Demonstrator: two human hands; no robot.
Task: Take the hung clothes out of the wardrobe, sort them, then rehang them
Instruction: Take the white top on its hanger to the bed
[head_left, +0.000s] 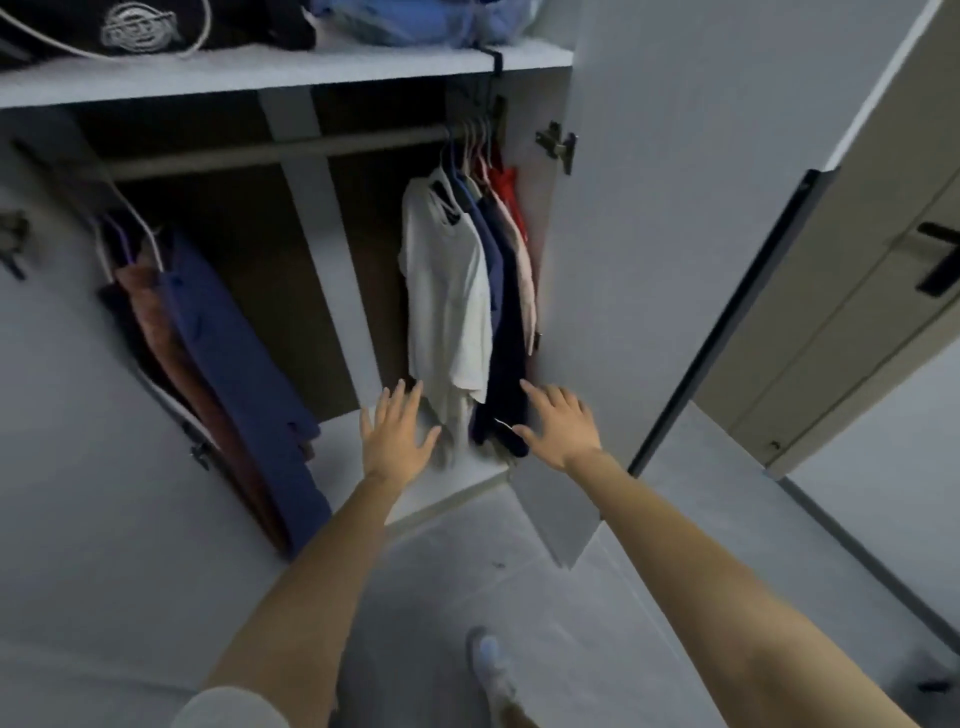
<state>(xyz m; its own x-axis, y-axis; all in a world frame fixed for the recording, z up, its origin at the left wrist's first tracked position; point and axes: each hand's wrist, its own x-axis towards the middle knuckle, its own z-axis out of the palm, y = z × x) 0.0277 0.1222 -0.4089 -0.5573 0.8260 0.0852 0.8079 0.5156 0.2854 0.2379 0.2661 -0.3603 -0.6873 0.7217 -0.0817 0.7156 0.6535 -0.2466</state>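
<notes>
An open white wardrobe has a grey rail (270, 150) under its shelf. At the rail's right end hang several garments on hangers: a white T-shirt (447, 291) in front, then blue, dark navy (511, 332), pale pink and red ones. At the left end hang a blue garment (234, 353), a rust-brown one and a dark one. My left hand (397, 436) is stretched out with fingers spread below the white T-shirt's hem. My right hand (558, 426) is spread flat by the dark navy garment's lower edge. Neither hand holds anything.
The wardrobe's right door (675, 208) stands open beside my right arm, the left door (62, 415) open on the other side. Folded clothes and a dark item with a white cord lie on the top shelf (260, 73). A room door (857, 291) stands at right. My shoe (491, 665) is on the pale floor.
</notes>
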